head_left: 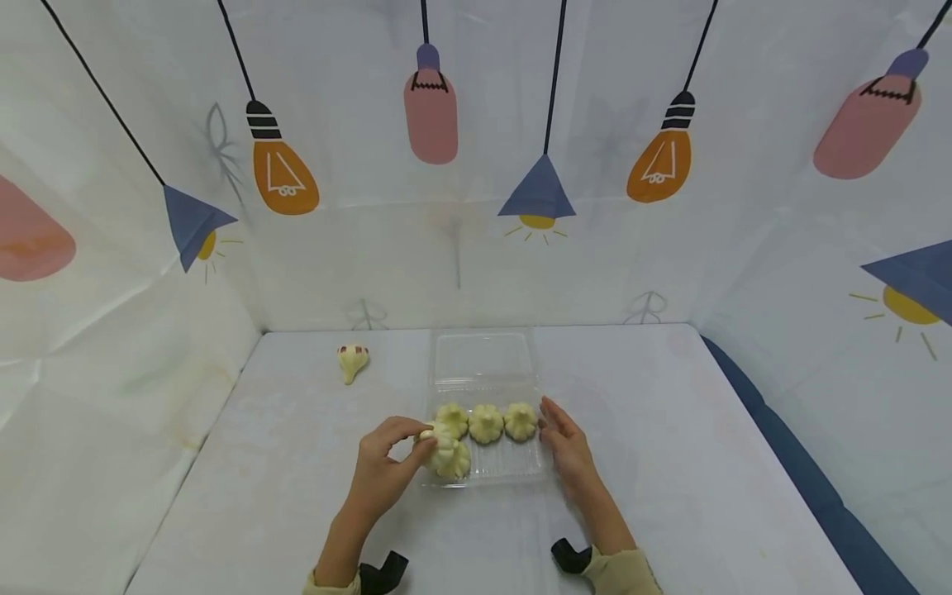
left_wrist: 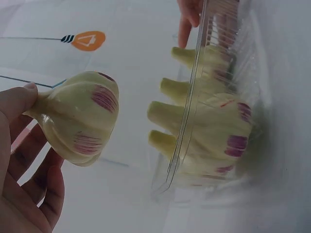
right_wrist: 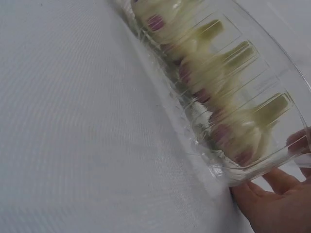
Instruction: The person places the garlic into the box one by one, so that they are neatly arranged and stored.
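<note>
My left hand (head_left: 394, 467) pinches a garlic bulb (left_wrist: 80, 119) by its stem between thumb and fingers. The bulb is pale yellow with purple patches and hangs over the front left of a clear plastic container (head_left: 513, 471). Inside the container, a row of garlic bulbs (head_left: 486, 424) runs across the back, with another bulb (head_left: 452, 461) at the front left, partly covered by the held one. My right hand (head_left: 568, 454) lies against the container's right side, thumb at the rim, index finger extended. In the right wrist view its other fingers (right_wrist: 279, 182) are low by the container's corner.
One more garlic bulb (head_left: 353, 361) lies on the white table (head_left: 297, 446) at the back left. The container's clear lid (head_left: 483, 357) is folded back behind it. White cloth walls (head_left: 461, 248) printed with lamps stand around the table.
</note>
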`<move>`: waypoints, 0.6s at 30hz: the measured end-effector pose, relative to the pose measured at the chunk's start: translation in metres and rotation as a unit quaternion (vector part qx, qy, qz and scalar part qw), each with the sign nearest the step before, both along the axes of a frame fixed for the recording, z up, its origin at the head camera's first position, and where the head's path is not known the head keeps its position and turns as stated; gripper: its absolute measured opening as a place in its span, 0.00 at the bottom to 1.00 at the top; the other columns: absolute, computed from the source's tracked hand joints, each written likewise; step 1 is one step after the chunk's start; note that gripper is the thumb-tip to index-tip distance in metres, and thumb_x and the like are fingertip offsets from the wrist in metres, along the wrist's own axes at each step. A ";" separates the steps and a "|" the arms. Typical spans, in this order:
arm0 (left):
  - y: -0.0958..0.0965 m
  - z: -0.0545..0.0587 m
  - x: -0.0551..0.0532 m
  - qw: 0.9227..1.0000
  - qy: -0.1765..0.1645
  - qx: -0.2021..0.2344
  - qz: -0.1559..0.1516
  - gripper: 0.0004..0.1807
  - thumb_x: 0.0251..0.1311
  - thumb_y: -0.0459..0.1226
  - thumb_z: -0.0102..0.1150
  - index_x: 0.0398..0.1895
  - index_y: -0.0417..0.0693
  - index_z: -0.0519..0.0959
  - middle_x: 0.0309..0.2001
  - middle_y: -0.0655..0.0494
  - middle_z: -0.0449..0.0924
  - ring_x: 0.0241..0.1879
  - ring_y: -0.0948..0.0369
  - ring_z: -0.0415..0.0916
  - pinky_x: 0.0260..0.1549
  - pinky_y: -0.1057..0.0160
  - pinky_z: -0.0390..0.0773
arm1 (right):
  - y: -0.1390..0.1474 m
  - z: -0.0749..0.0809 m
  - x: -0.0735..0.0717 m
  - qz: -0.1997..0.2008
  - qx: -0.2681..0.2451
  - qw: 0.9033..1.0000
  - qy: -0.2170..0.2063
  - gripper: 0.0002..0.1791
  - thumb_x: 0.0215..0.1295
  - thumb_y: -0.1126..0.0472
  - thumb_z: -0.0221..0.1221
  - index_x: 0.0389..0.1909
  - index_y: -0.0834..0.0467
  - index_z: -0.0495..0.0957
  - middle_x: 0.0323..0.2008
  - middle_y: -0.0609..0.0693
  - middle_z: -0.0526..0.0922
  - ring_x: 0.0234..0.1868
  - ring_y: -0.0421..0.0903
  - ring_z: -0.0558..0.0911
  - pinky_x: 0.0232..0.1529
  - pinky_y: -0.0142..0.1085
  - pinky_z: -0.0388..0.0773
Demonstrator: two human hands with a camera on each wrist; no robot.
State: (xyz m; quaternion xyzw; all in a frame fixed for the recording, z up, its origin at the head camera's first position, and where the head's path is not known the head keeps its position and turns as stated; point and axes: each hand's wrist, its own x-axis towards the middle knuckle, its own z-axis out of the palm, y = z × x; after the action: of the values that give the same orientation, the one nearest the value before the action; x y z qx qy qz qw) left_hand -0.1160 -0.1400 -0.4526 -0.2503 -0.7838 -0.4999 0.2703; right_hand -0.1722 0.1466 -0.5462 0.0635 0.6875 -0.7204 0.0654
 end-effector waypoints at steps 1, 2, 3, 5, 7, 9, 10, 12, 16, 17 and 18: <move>0.002 -0.001 0.000 1.000 -0.002 0.001 -0.003 0.12 0.46 0.21 0.70 0.35 0.37 0.83 0.32 0.51 0.82 0.32 0.56 0.77 0.39 0.71 0.73 | 0.000 0.000 0.000 0.001 0.001 1.000 0.000 0.32 0.67 0.71 0.48 0.73 0.54 0.60 0.73 0.54 0.58 0.70 0.54 0.60 0.68 0.47 0.53; 0.004 -0.001 0.000 1.000 -0.003 0.002 -0.005 0.12 0.47 0.21 0.70 0.35 0.38 0.83 0.32 0.51 0.81 0.32 0.56 0.77 0.39 0.71 0.74 | 0.000 0.000 0.001 0.002 0.000 1.000 0.001 0.33 0.67 0.72 0.48 0.73 0.54 0.60 0.73 0.55 0.57 0.70 0.55 0.60 0.68 0.48 0.53; 0.006 -0.002 0.000 1.000 -0.004 0.003 -0.009 0.12 0.47 0.21 0.70 0.35 0.38 0.83 0.32 0.51 0.81 0.33 0.56 0.77 0.39 0.69 0.75 | 0.000 0.000 0.001 0.003 0.000 1.000 0.001 0.33 0.66 0.72 0.48 0.73 0.54 0.60 0.73 0.56 0.57 0.70 0.55 0.60 0.67 0.48 0.53; 0.010 -0.002 0.001 1.000 -0.007 0.007 -0.017 0.12 0.47 0.22 0.70 0.35 0.38 0.82 0.33 0.51 0.81 0.34 0.57 0.78 0.38 0.66 0.77 | 0.001 0.001 0.001 0.003 -0.002 1.000 0.001 0.34 0.66 0.73 0.48 0.73 0.54 0.60 0.73 0.56 0.57 0.70 0.55 0.60 0.67 0.49 0.55; 0.015 -0.003 0.001 1.000 -0.006 0.013 -0.028 0.12 0.47 0.21 0.70 0.35 0.37 0.82 0.33 0.50 0.81 0.34 0.56 0.78 0.37 0.64 0.78 | 0.001 0.001 0.000 0.001 -0.004 1.000 0.000 0.34 0.65 0.73 0.47 0.73 0.54 0.60 0.73 0.57 0.57 0.70 0.55 0.60 0.66 0.48 0.57; 0.020 -0.003 0.000 0.999 -0.002 0.016 -0.037 0.12 0.46 0.21 0.70 0.35 0.37 0.82 0.32 0.50 0.81 0.34 0.56 0.78 0.36 0.64 0.78 | 0.001 0.000 0.000 -0.003 -0.007 1.000 0.000 0.34 0.65 0.74 0.47 0.73 0.54 0.60 0.73 0.57 0.57 0.70 0.55 0.61 0.66 0.48 0.58; 0.022 -0.003 -0.001 0.999 0.001 0.017 -0.041 0.12 0.46 0.21 0.70 0.35 0.36 0.82 0.32 0.50 0.81 0.34 0.56 0.78 0.36 0.65 0.77 | 0.001 0.000 0.000 -0.005 -0.008 1.000 -0.001 0.34 0.65 0.74 0.48 0.73 0.53 0.60 0.73 0.57 0.57 0.70 0.55 0.61 0.65 0.47 0.59; 0.027 -0.004 -0.002 0.999 0.009 0.018 -0.048 0.12 0.45 0.20 0.70 0.35 0.36 0.82 0.31 0.50 0.81 0.34 0.55 0.79 0.36 0.67 0.76 | 0.000 0.000 0.000 -0.007 -0.007 1.000 0.001 0.34 0.65 0.74 0.47 0.73 0.54 0.60 0.72 0.57 0.57 0.69 0.55 0.62 0.65 0.47 0.59; 0.034 -0.013 -0.007 0.998 0.021 0.022 -0.063 0.13 0.44 0.20 0.70 0.35 0.36 0.82 0.31 0.50 0.81 0.34 0.55 0.78 0.35 0.64 0.77 | -0.001 -0.001 0.000 -0.008 -0.004 1.000 0.002 0.34 0.64 0.75 0.47 0.73 0.55 0.61 0.72 0.59 0.58 0.69 0.56 0.62 0.65 0.48 0.60; 0.036 -0.018 -0.009 0.997 0.022 0.022 -0.066 0.13 0.45 0.21 0.70 0.35 0.37 0.83 0.32 0.50 0.82 0.34 0.55 0.78 0.35 0.63 0.77 | -0.001 -0.001 0.000 -0.008 -0.004 1.000 0.003 0.34 0.64 0.75 0.47 0.73 0.55 0.60 0.72 0.59 0.57 0.69 0.57 0.62 0.64 0.48 0.60; 0.038 -0.022 -0.011 0.997 0.022 0.022 -0.069 0.12 0.46 0.22 0.71 0.35 0.38 0.83 0.32 0.51 0.82 0.35 0.56 0.79 0.35 0.62 0.77 | -0.001 -0.001 0.000 -0.007 -0.005 1.000 0.005 0.34 0.64 0.75 0.46 0.73 0.56 0.60 0.72 0.60 0.57 0.69 0.57 0.62 0.64 0.49 0.60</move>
State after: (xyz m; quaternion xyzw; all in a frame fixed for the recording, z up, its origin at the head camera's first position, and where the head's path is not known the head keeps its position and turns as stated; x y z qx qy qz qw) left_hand -0.1272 -0.1024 -0.4751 -0.3084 -0.7476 -0.5288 0.2575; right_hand -0.1719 0.1453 -0.5471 0.0644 0.6836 -0.7248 0.0566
